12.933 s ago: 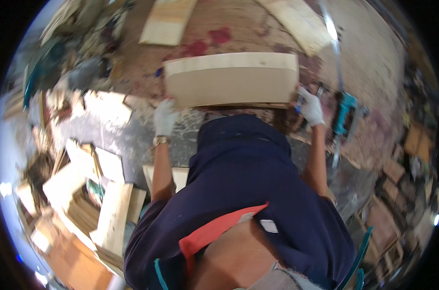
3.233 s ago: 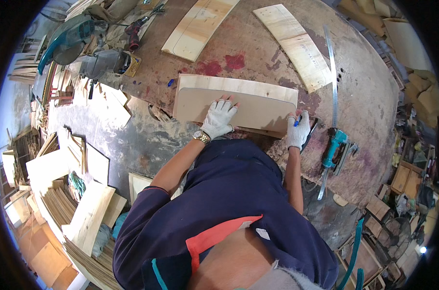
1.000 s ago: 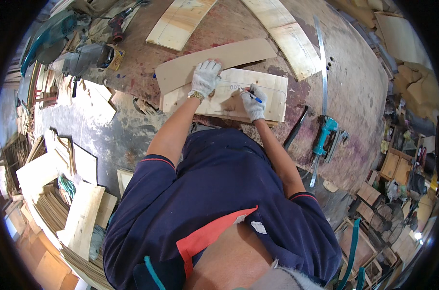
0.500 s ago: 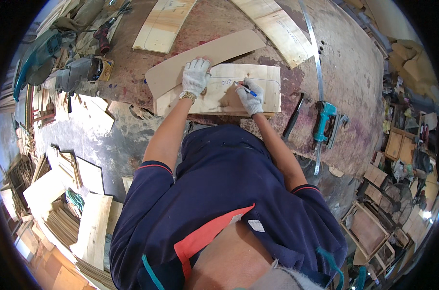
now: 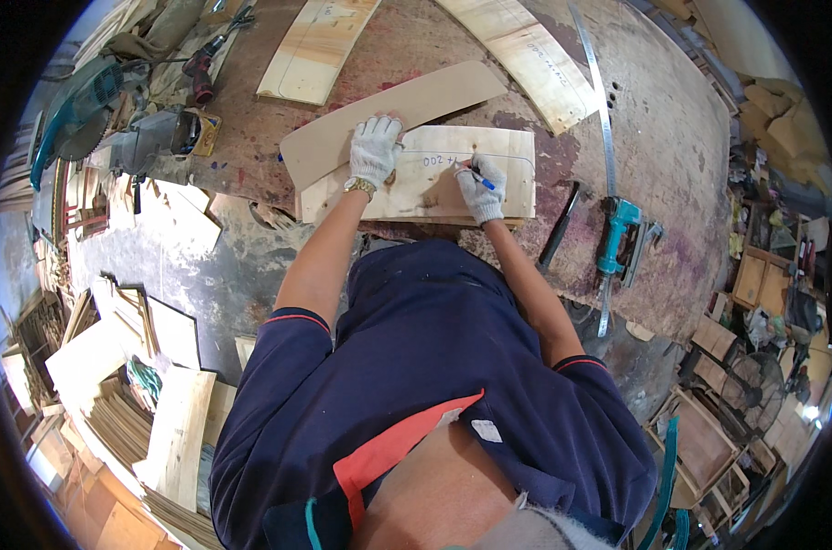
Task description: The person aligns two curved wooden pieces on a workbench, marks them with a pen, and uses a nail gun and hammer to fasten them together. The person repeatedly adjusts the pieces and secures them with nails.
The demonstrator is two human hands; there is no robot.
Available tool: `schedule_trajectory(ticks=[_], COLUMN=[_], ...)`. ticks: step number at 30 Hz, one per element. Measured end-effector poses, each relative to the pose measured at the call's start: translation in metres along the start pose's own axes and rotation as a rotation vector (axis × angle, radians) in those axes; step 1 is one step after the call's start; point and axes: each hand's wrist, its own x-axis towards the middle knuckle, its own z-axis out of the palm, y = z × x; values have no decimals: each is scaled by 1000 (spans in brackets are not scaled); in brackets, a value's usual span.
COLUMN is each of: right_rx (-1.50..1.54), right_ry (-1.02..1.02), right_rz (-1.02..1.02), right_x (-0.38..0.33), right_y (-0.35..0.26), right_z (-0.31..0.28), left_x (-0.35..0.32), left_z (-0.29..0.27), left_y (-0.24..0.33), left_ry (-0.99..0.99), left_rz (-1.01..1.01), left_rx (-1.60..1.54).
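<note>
A pale wooden board (image 5: 411, 198) lies on the worn workbench (image 5: 659, 151) in front of me. Across its far left part rests a long brown template (image 5: 443, 94) with rounded corners. My left hand (image 5: 374, 154), in a white knit glove, lies with fingers stretched over the template's near edge and the board. Gloved as well, my right hand (image 5: 481, 191) grips a blue pen (image 5: 487, 183), its tip close to the board at the end of a row of handwritten marks. A drawn line runs along the board above that writing.
Two marked boards (image 5: 317, 50) (image 5: 533, 66) lie farther back. To the right are a long metal ruler (image 5: 598, 110), a hammer (image 5: 560, 225) and a teal power tool (image 5: 619, 236). A circular saw (image 5: 82, 105) and a drill (image 5: 199, 75) sit at the far left. Wood pieces (image 5: 173, 431) are stacked lower left.
My right hand has moved slightly rightward with the pen, and more handwritten marks show on the board. My left hand stays on the template and board. The whole view has shifted a little.
</note>
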Motion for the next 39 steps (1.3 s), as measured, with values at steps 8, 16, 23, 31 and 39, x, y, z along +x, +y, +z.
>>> schedule_trajectory(ticks=[8, 16, 23, 31, 39], right_rx=[-28, 12, -68, -9, -43], right_ry=[21, 113, 136, 146, 85], right_rz=[45, 115, 139, 120, 79], right_x=[0, 2, 4, -1, 0], right_y=[-8, 5, 8, 5, 16], right_z=[-3, 0, -2, -9, -13], left_x=[3, 1, 1, 1, 0], left_z=[-6, 2, 5, 1, 2], left_y=[3, -1, -2, 0, -1], left_ry=[-65, 34, 65, 87, 105], left_rz=[-26, 19, 37, 34, 45], left_rx=[-2, 5, 4, -4, -14])
